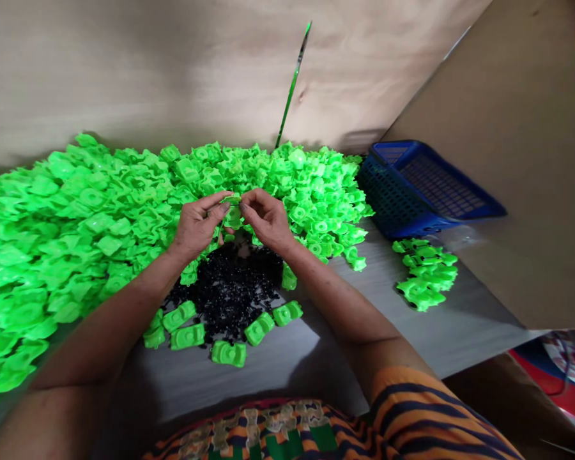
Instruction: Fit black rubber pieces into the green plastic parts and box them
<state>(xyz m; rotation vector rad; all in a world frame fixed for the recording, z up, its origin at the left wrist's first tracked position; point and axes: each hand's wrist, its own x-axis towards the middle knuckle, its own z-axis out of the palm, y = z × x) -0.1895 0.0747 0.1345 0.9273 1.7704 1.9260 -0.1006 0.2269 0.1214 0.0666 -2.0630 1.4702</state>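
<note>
Between my two hands is a small green plastic toy car body, raised above a heap of small black parts. My left hand pinches it from the left with thumb and fingers. From the right, the fingertips of my right hand close on its other end. Whether a black part is also in my fingers is too small to tell. Several loose green car bodies lie around the near side of the black heap. Behind and to the left spreads a big pile of green car bodies.
A blue plastic basket stands tilted at the right, against a wooden panel. In front of it sits a small group of green cars with black parts. A thin green-marked stick leans on the back board. The grey table ends at the right front.
</note>
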